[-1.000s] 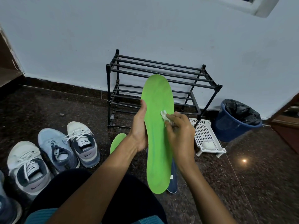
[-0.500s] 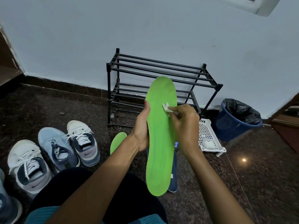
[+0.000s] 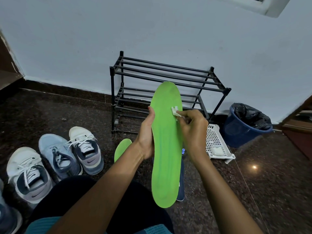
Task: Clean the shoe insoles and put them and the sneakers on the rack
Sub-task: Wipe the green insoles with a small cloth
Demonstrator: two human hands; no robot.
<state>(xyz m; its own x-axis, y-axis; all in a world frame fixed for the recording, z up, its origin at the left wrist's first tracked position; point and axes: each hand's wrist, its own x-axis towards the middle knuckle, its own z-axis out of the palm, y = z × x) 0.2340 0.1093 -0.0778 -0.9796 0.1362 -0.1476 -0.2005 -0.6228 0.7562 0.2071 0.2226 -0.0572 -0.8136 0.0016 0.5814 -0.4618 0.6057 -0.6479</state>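
A long green insole (image 3: 166,149) stands upright in front of me. My left hand (image 3: 146,137) grips its left edge near the middle. My right hand (image 3: 192,129) pinches a small white wipe (image 3: 175,111) and presses it on the insole's upper part. A second green insole (image 3: 121,148) lies on the floor, partly hidden by my left forearm. Three sneakers sit on the floor at left: a white-grey one (image 3: 28,174), a light blue one (image 3: 59,156) and another white-grey one (image 3: 86,147). The black two-tier rack (image 3: 165,81) stands bare against the wall behind the insole.
A white perforated tray (image 3: 217,142) with a white lump in it lies on the floor right of my hands. A blue bin (image 3: 244,130) lined with a black bag stands at the right. A dark blue shoe (image 3: 181,183) peeks out behind the held insole. The floor is dark polished stone.
My right hand with the wipe has slid up the insole, from its middle toward the toe end. The insole has shifted slightly right. The left hand keeps its grip.
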